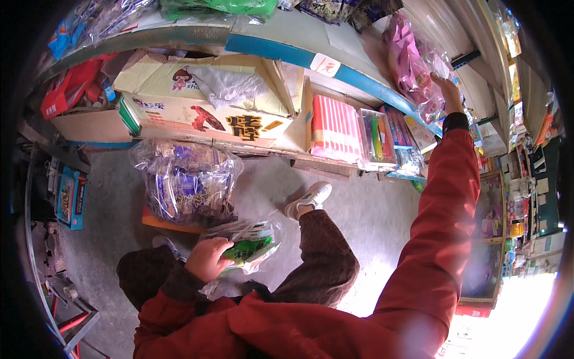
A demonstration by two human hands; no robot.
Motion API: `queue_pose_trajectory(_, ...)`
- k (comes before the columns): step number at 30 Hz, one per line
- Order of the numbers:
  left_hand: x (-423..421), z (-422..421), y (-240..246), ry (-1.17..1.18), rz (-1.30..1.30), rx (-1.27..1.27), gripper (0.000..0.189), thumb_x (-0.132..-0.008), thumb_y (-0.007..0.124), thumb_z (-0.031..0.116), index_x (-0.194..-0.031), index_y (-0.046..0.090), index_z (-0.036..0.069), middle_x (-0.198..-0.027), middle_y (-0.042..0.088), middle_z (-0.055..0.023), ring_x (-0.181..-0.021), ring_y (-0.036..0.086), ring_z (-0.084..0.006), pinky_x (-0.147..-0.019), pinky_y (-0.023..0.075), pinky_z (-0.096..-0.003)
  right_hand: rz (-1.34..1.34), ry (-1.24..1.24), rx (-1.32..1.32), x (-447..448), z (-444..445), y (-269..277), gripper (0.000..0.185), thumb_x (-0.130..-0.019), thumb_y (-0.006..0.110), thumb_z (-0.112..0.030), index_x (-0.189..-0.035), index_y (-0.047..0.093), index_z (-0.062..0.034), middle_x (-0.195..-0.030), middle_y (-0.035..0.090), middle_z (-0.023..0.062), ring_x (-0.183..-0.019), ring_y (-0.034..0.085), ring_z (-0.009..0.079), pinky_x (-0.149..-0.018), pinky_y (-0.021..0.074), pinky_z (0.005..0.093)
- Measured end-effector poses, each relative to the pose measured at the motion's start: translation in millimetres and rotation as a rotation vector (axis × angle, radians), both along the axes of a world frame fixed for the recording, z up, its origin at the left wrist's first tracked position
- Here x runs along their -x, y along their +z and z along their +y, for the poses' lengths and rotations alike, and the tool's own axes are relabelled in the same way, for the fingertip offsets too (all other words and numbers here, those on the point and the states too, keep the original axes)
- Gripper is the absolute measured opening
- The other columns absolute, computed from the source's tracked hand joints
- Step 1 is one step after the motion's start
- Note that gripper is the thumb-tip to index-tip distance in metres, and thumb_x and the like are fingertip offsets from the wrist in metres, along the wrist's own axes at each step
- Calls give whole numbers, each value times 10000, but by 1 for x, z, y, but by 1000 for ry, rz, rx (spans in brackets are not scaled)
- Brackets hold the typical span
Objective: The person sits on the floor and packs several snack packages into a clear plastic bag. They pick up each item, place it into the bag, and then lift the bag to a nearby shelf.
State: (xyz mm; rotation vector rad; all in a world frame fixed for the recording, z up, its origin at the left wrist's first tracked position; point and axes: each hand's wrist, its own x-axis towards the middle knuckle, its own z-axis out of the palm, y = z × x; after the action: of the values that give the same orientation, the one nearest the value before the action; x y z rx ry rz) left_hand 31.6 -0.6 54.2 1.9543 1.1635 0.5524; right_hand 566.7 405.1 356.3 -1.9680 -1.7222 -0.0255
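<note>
My left hand (210, 260) is closed on a clear plastic bag with green packets (251, 247) in it, low over my lap. On the right, my right arm reaches out to the upper shelf, where my right hand (448, 92) touches a clear bag of pink packets (410, 67); whether its fingers grip the bag cannot be told. Beyond my left hand, a large clear bag of purple and white snack packets (188, 184) rests on an orange thing (172, 221) near the floor.
A blue shelf edge (278, 49) crosses above an open cardboard box (202, 116), red-and-white striped packs (336, 128) and pens in clear packs (379, 137). At the left stand a blue box (71, 197) and a metal frame (80, 330). My shoe (316, 195) is on the concrete floor.
</note>
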Motion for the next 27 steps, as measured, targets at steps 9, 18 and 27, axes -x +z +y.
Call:
queue_pose_trajectory(9, -4, 4, 1, 6, -12, -12, 405, -680, 677, 186, -1020, 559, 1, -990, 578, -162, -912, 549, -333, -787, 439, -398, 444, -110, -38, 4, -1, -6, 466, -715, 655, -369, -1077, 618, -79, -1123, 567, 105, -1031, 521, 208, -873, 381, 344)
queue_pose_trajectory(18, -6, 6, -3, -5, -19, 5, 410, -684, 673, 188, -1028, 547, 4, -999, 573, -163, -911, 548, -335, -780, 442, -394, 328, 113, -125, -21, 9, -15, 273, -695, 667, -266, -916, 695, -107, -862, 667, 45, -767, 610, 151, -736, 440, 284)
queue_pose_trajectory(27, -9, 5, -4, 0, -23, -39, 406, -684, 676, 197, -1018, 552, 3, -963, 572, -161, -885, 547, -339, -757, 442, -402, -274, -328, -353, 29, -2, 3, 326, -655, 627, -377, -875, 690, -144, -823, 657, 129, -832, 629, 275, -734, 476, 341)
